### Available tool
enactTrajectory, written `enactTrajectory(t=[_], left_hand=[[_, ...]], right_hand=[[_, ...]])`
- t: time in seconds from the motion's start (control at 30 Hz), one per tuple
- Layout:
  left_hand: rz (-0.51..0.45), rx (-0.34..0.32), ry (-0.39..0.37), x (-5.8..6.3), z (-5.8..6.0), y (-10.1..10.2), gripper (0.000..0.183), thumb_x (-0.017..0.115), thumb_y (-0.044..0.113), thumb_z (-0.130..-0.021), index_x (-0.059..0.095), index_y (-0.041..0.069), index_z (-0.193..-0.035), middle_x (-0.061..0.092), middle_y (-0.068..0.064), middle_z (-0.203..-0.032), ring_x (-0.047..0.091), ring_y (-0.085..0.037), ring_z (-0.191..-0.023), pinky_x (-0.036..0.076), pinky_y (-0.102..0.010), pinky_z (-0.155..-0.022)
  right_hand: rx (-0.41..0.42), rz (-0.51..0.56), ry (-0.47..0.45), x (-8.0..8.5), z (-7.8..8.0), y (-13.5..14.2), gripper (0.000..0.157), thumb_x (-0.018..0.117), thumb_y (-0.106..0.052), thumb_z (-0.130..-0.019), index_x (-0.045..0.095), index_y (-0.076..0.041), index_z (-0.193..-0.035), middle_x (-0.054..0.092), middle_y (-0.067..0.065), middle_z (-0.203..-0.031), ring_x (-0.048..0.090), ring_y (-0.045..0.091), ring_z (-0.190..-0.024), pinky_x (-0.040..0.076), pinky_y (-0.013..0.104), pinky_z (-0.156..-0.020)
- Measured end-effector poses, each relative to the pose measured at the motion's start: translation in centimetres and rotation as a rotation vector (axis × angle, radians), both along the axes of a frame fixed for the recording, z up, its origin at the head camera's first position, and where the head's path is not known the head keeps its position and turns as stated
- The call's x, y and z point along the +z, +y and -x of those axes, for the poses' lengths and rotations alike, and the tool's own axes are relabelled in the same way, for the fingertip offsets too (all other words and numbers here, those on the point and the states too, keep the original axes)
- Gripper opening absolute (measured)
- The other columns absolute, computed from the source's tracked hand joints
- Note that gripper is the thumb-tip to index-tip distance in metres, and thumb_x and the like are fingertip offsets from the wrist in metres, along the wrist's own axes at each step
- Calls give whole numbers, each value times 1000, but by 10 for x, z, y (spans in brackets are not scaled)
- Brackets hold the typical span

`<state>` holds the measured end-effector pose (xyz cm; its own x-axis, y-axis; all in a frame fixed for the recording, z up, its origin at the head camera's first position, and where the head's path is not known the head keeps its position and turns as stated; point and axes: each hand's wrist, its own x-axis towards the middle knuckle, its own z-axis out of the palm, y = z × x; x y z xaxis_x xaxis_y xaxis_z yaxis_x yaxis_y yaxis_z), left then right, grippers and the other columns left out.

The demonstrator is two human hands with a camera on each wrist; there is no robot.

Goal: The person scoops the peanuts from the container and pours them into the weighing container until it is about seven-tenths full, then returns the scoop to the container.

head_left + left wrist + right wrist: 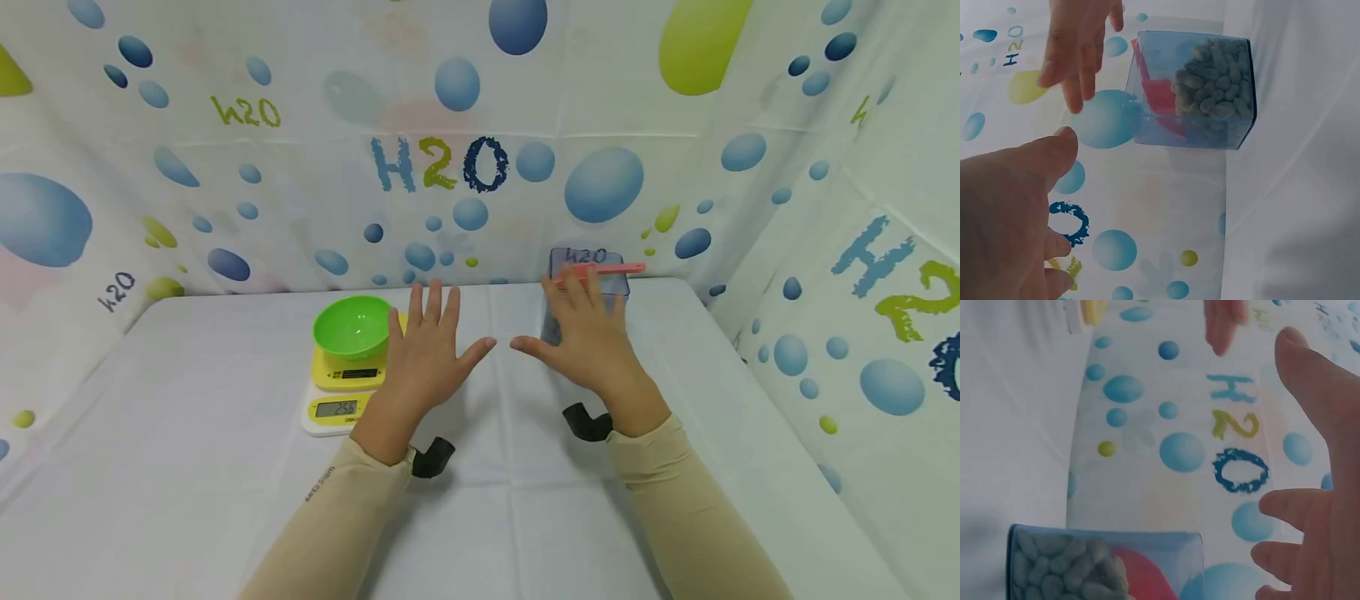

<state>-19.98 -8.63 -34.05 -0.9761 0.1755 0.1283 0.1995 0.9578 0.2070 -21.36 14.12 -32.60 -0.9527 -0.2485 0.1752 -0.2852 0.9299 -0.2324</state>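
Both hands hover over the table with fingers spread and hold nothing. My left hand (427,358) is just right of a yellow and white kitchen scale (318,419). On that scale sits a bright green bowl (352,327). In front of a transparent bluish box (621,287) is my right hand (596,342), hiding much of it in the head view. The left wrist view shows peanuts (1216,81) in the box and a red scoop (1160,97) inside it. The scoop's pinkish handle (626,268) sticks out past the box's right side.
A white cloth covers the table (480,533). Behind it and at the sides hangs a white curtain (300,192) printed with blue and green drops and H2O lettering. Black curved pieces (433,458) stick out at both wrists. The scale display (337,408) is lit.
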Motion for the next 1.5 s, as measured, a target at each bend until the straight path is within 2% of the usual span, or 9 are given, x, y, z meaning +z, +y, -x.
enactTrajectory(t=[0.17,0.33,0.4,0.47,0.57,0.67,0.77,1.07,1.5], left_hand=[[-81,-16,-34,-1,5,1,93,38,72,-93,7,15,-160,-3,-10,-166,-9,-32,-153,1,-63,-119],[-237,-53,-61,-1,13,11,91,40,70,-93,8,16,-160,0,-7,-167,-4,-28,-154,3,-59,-121],[-315,-73,-79,-2,16,17,91,42,68,-94,8,17,-160,1,-6,-167,-1,-26,-154,6,-57,-122],[-390,-86,-105,-6,19,23,90,43,68,-94,8,19,-160,2,-5,-167,3,-25,-154,11,-55,-122],[-492,-106,-144,-14,22,32,89,45,68,-93,8,22,-160,3,-2,-167,7,-23,-154,17,-54,-121],[-569,-130,-174,-22,24,39,88,46,68,-93,9,24,-160,5,1,-167,8,-21,-153,20,-53,-121],[-630,-147,-211,-29,25,44,88,46,68,-93,9,26,-160,7,4,-167,8,-17,-153,19,-49,-122],[-701,-166,-233,-42,26,49,88,48,67,-93,8,27,-160,10,6,-166,12,-15,-152,20,-44,-122],[-834,-209,-209,-46,35,45,95,52,70,-89,1,32,-159,7,10,-166,13,-16,-152,32,-48,-116]], right_hand=[[-29,188,137,3,11,23,96,54,-73,-85,29,-13,-156,18,16,-164,8,42,-151,9,73,-113],[-159,539,377,-8,26,49,71,66,-47,-91,45,-6,-146,40,20,-150,31,39,-142,29,63,-112],[-236,703,389,-15,32,55,69,68,-42,-91,45,-7,-146,42,18,-147,35,35,-138,34,58,-111],[-283,859,321,-23,38,60,71,68,-41,-91,42,-9,-148,40,16,-149,35,32,-139,35,52,-112],[-326,1068,49,-33,44,65,79,63,-46,-94,26,-16,-157,28,9,-159,27,28,-146,30,47,-118],[-287,1225,-190,-39,49,68,79,59,-41,-97,15,-22,-160,16,4,-165,18,25,-151,23,49,-121],[-226,1322,-310,-43,51,70,75,56,-34,-99,13,-24,-160,9,3,-167,14,26,-152,18,54,-121],[-182,1313,-406,-42,48,74,71,55,-31,-99,18,-27,-159,8,2,-167,17,32,-150,21,57,-119],[23,1078,-625,-27,41,69,80,59,-20,-94,12,-27,-158,15,13,-162,26,38,-144,39,65,-105]])
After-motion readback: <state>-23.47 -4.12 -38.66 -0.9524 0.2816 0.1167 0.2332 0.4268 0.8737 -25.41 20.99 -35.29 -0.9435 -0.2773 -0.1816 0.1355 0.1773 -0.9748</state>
